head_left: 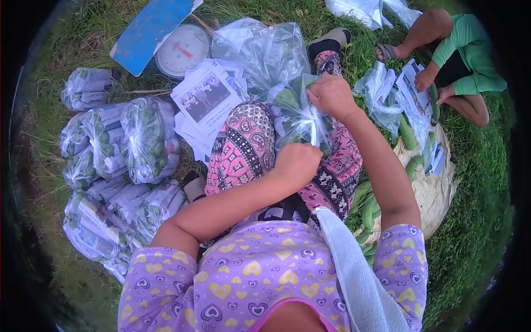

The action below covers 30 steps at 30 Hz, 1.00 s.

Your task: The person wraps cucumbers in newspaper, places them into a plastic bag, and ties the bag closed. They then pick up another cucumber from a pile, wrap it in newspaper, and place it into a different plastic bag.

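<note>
Between my legs sits a clear plastic bag of green vegetables [289,102], its plastic pulled into gathered folds. My left hand [298,164] is closed on the bag's near end, and my right hand [331,97] grips its far right side in a fist. White paper shows through the plastic beside the greens. Touching its far side is a larger clear plastic bag [260,50]. Left of my knee lie printed paper sheets [207,99].
Packed vegetable bags [146,138] are piled on the grass at left. A dial scale [182,51] and a blue board [152,33] stand beyond. At right, long green vegetables [369,213] lie by a pale sack [428,193]; another person [467,52] handles one.
</note>
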Tool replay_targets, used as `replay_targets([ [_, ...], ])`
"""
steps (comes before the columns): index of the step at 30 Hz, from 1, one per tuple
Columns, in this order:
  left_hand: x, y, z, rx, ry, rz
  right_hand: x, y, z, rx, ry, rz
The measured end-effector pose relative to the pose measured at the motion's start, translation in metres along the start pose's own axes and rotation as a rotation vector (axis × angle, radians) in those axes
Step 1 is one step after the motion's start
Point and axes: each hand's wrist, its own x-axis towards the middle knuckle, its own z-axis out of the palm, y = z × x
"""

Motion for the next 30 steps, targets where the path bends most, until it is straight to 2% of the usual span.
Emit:
replay_targets([
  [2, -0.005, 0.003, 0.001, -0.020, -0.012, -0.048, 0.002, 0.005, 0.006, -0.008, -0.050, 0.008],
  [6, -0.013, -0.003, 0.003, -0.063, -0.051, -0.107, 0.003, 0.011, 0.017, -0.051, -0.180, 0.199],
  [9, -0.017, -0.007, 0.005, -0.109, -0.071, -0.147, -0.002, -0.003, 0.006, -0.022, -0.035, 0.240],
  [12, -0.023, -0.011, -0.008, -0.167, 0.011, -0.185, -0.016, -0.022, -0.013, 0.373, 0.278, 0.325],
  [13, -0.027, -0.010, -0.013, -0.189, 0.042, -0.194, -0.023, -0.038, -0.016, 0.686, 0.324, 0.549],
  [15, -0.025, -0.009, -0.022, -0.216, 0.236, -0.029, -0.030, -0.068, -0.023, 1.310, 0.417, 1.003],
  [18, -0.012, -0.008, -0.027, -0.283, 0.449, 0.234, -0.035, -0.070, -0.009, 1.911, 0.639, 0.817],
  [21, -0.002, -0.001, -0.019, -0.445, 0.296, 0.227, -0.029, -0.082, -0.030, 1.731, 0.480, 0.832],
  [24, 0.008, 0.004, -0.011, -0.374, 0.382, 0.237, -0.029, -0.066, -0.030, 1.789, 0.247, 0.692],
  [27, 0.001, 0.008, 0.003, -0.382, 0.385, 0.203, -0.016, -0.050, -0.029, 1.710, 0.046, 0.718],
  [28, -0.002, 0.008, 0.007, -0.390, 0.376, 0.185, -0.010, -0.047, -0.031, 1.604, -0.032, 0.745],
  [30, -0.003, 0.004, 0.013, -0.399, 0.333, 0.176, -0.001, -0.043, -0.020, 1.280, -0.020, 0.735],
])
